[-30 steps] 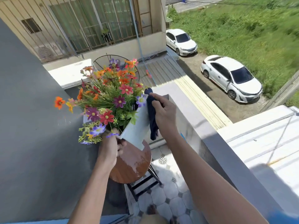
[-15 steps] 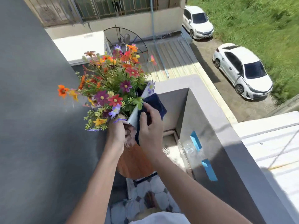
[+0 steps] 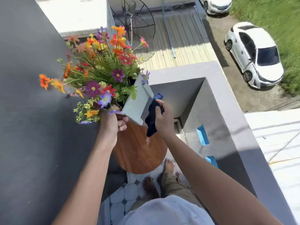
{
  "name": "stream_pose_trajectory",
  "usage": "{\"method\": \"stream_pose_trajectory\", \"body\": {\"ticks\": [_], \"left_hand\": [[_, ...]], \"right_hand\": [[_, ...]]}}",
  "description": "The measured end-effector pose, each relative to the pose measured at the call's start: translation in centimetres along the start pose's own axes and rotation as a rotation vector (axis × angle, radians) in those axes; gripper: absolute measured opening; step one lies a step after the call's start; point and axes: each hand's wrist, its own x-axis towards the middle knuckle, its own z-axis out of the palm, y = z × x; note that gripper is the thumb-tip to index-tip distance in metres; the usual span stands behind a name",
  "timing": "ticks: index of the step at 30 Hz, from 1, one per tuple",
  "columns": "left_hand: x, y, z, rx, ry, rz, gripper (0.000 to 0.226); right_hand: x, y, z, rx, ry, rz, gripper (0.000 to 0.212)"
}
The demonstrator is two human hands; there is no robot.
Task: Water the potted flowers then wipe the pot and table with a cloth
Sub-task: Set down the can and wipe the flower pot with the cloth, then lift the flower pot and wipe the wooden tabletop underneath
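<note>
1. Head view looks steeply down onto a narrow balcony, with both bare forearms reaching away from the camera toward a square white flower pot (image 3: 138,103) held over a small round wooden table (image 3: 139,150).
2. The pot is tipped, its open mouth leaning toward the far left, and its white side and base edge face the camera. Whether its lower corner touches the tabletop cannot be told.
3. A thick bunch of orange, red, purple and yellow flowers (image 3: 100,65) spills out of the pot to the left, against the dark grey wall (image 3: 32,127).
4. The left hand (image 3: 112,125) is curled closed around the pot's near left corner, with the fingers wrapped under the rim and partly hidden by blossoms.
5. The right hand (image 3: 164,117) is closed on a dark blue cloth (image 3: 152,117), pinched between thumb and fingers just beside the pot's right edge; the loose end of the cloth hangs down over the table.
6. The tabletop shows a few pale wet-looking marks near the dangling cloth.
7. Below the table, bare feet (image 3: 168,164) stand on patterned tile floor (image 3: 123,197), near a grey parapet (image 3: 227,127) with blue patches on its inner face.
8. Far beyond the parapet, a white car (image 3: 253,54) is parked beside grass, and a second one sits at the top edge.
</note>
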Motion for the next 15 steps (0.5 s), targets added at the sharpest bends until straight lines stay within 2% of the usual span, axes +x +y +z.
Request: {"method": "stream_pose_trajectory", "body": {"ticks": [3,7,10,12,15], "left_hand": [[1.5,-0.2,-0.4,0.002,0.022,-0.018,0.032],[3.5,-0.5,-0.2,0.057,0.08,0.015,0.033],[5.3,-0.8,-0.5,0.073,0.118,0.013,0.034],[6.1,-1.1,-0.9,0.05,0.123,-0.006,0.035],[7.3,-1.5,-1.6,-0.028,0.104,-0.035,0.046]], "right_hand": [[1.5,4.6,0.4,-0.204,-0.064,-0.011,0.032],[2.5,10.2,2.5,-0.508,-0.383,-0.072,0.036],[2.1,13.9,3.7,-0.783,-0.57,-0.157,0.055],[1.7,15.7,4.2,-0.944,-0.555,-0.254,0.063],[1.6,17.3,5.7,-0.983,-0.463,-0.31,0.057]]}}
